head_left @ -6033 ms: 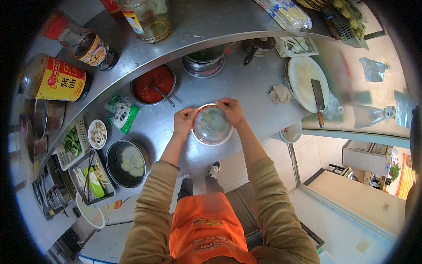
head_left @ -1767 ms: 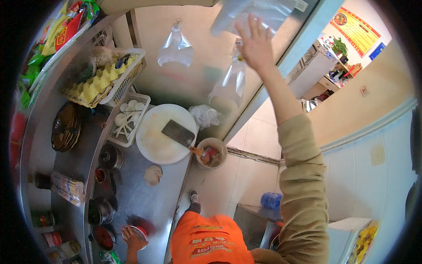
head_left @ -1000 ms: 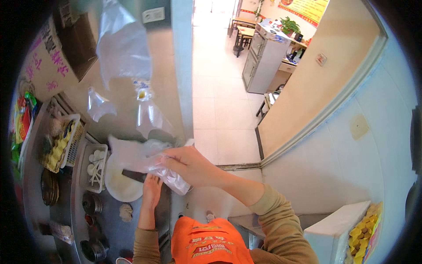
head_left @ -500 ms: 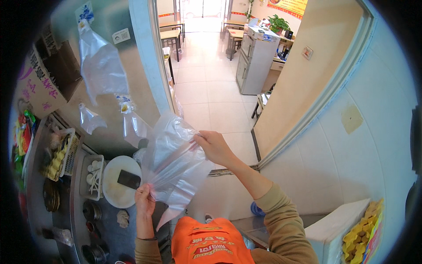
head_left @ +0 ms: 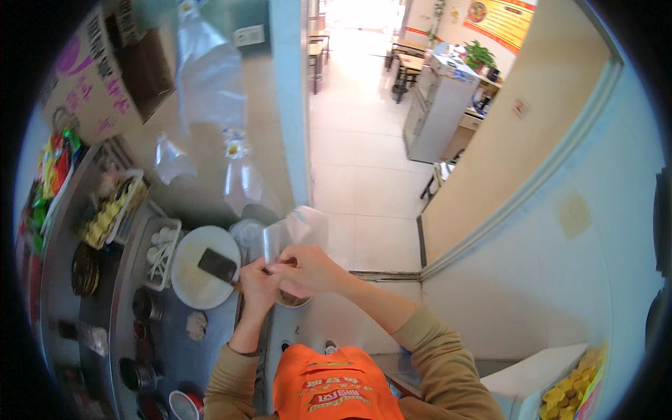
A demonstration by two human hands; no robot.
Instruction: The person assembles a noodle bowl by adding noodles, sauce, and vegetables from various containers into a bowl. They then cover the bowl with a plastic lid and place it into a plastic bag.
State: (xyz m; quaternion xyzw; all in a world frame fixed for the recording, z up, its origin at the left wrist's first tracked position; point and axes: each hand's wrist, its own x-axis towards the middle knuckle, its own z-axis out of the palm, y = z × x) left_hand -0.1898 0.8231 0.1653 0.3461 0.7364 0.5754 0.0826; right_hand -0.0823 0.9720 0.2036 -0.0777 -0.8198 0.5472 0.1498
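Note:
A thin translucent plastic bag (head_left: pixel 306 225) is bunched between my hands, its loose part standing up beyond the fingers. My left hand (head_left: pixel 259 285) is closed on the near part of it. My right hand (head_left: pixel 308 269) pinches it close beside, the two hands almost touching. Just left of my left hand, a cleaver (head_left: pixel 217 264) with a dark blade lies on a round white cutting board (head_left: pixel 192 287). Beneath my hands, the rim of a round container (head_left: pixel 294 303) shows in part, the rest being hidden.
More plastic bags (head_left: pixel 210 77) hang on the left wall. Along the steel counter (head_left: pixel 203 364) stand a white basket (head_left: pixel 164 255) of white utensils, pots (head_left: pixel 136 374), a crumpled cloth (head_left: pixel 197 325) and a bowl (head_left: pixel 185 404). A doorway opens ahead; a white box (head_left: pixel 535 374) stands lower right.
My hands have come together from wide apart, and the bag spread between them is now gathered small. The view has shifted, so the wall and counter appear farther right.

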